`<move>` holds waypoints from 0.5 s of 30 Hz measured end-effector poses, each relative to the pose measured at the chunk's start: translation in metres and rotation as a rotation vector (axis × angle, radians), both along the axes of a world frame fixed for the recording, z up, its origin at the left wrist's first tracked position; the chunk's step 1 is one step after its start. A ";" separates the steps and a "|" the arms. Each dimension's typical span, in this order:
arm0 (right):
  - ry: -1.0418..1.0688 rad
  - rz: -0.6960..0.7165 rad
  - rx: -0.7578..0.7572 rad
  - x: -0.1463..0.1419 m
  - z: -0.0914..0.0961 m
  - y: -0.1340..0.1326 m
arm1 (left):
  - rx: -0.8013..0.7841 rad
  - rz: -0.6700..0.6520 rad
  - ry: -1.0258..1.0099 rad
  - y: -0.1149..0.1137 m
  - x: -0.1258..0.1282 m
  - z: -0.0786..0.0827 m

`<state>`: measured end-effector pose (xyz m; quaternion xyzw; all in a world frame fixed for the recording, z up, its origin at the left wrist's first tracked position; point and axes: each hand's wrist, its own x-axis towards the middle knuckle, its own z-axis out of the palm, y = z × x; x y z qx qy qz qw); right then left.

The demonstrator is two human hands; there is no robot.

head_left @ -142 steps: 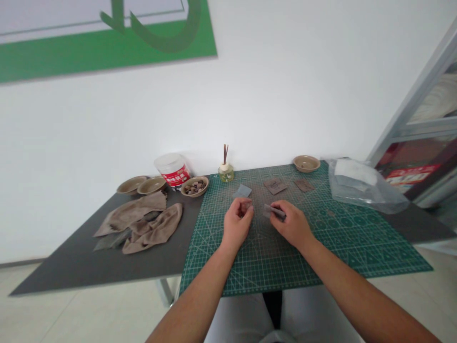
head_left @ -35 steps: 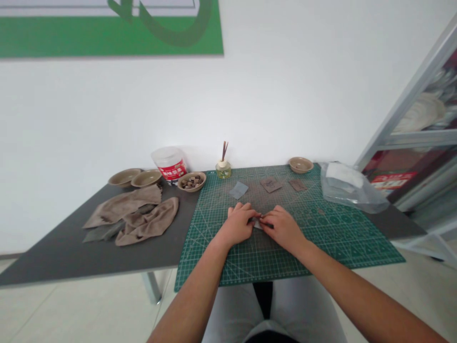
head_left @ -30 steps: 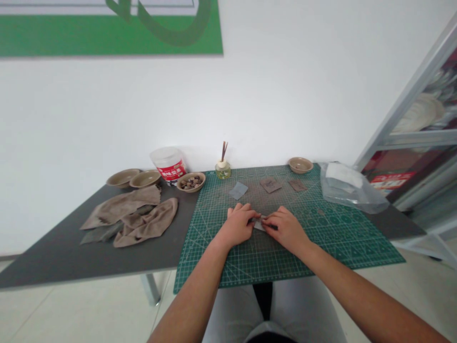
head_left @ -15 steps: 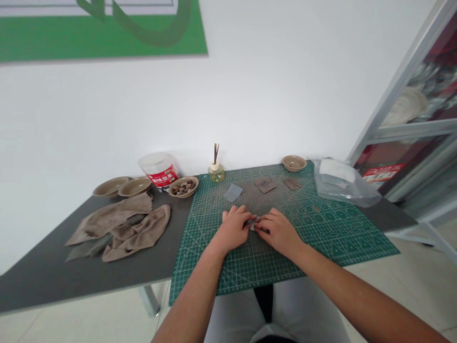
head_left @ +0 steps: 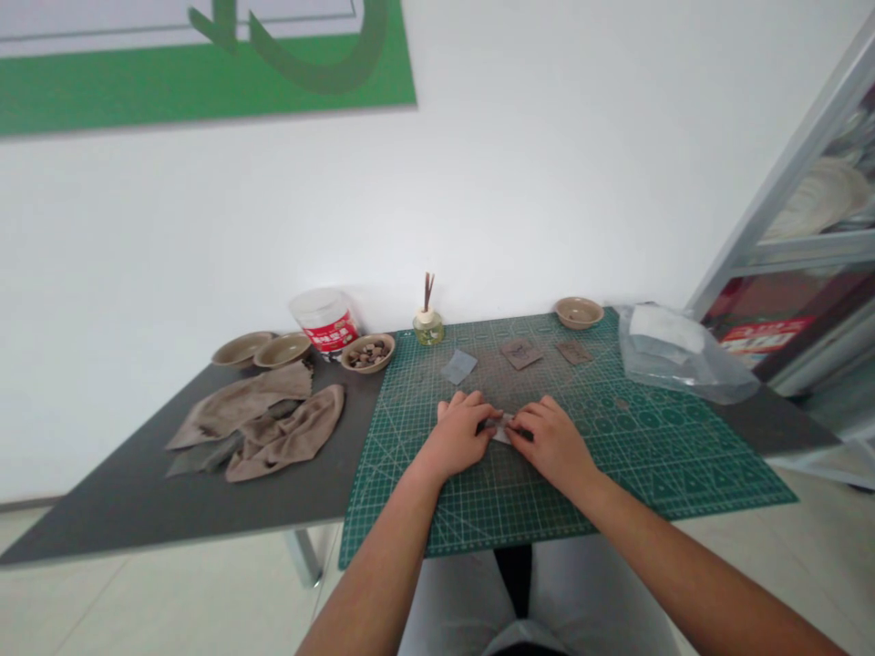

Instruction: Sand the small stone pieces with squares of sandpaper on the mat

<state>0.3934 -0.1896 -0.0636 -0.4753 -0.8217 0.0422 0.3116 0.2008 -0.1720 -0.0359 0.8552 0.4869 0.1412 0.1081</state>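
On the green cutting mat (head_left: 465, 519), my left hand (head_left: 465, 434) and my right hand (head_left: 555, 445) meet with curled fingers. A small whitish piece (head_left: 501, 433), like paper or thin sheet, lies between them, its ends pinched by the fingertips. The fingers hide much of it, and its exact kind is too small to tell. Just beyond the left hand is a bluish-grey square sheet (head_left: 458, 366). Farther back lie a brown square piece (head_left: 520, 353) and a smaller brown piece (head_left: 574, 352), both flat on the mat.
A bowl of small brown pieces (head_left: 367, 354), a lidded plastic jar (head_left: 331, 330) and a reed diffuser (head_left: 428, 326) stand along the wall. Brown cloths (head_left: 287, 433) lie at left. At back right are a shallow bowl (head_left: 579, 313) and a clear plastic bag (head_left: 684, 364).
The camera view has turned slightly left, so everything appears shifted right. Both hands stay at the whitish piece, which shows a little more between the fingers.
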 end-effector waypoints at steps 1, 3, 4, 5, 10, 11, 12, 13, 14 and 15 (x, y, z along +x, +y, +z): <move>-0.001 0.002 -0.001 0.000 0.000 0.000 | 0.001 0.000 0.003 0.000 0.000 0.000; -0.011 0.038 -0.008 0.001 -0.001 0.000 | 0.002 0.002 0.008 0.000 0.000 0.000; -0.018 0.054 -0.013 0.001 -0.001 0.001 | 0.003 0.003 0.010 0.000 0.001 0.000; -0.020 0.059 -0.014 0.001 -0.001 0.001 | 0.004 0.004 0.012 0.000 0.001 0.000; 0.071 -0.013 0.029 0.000 0.003 0.000 | 0.014 0.005 0.021 -0.002 0.003 0.002; 0.109 -0.019 0.044 -0.001 0.004 -0.001 | 0.016 0.008 0.024 -0.003 0.004 0.003; 0.153 -0.025 0.055 0.000 0.005 -0.001 | 0.014 0.013 0.025 -0.004 0.004 0.003; 0.199 -0.035 0.065 0.000 0.006 -0.001 | 0.007 0.020 0.025 -0.004 0.005 0.004; 0.246 -0.050 0.069 0.001 0.007 -0.002 | -0.003 0.028 0.023 -0.005 0.006 0.005; 0.291 -0.069 0.067 0.002 0.007 -0.002 | -0.015 0.038 0.021 -0.005 0.006 0.006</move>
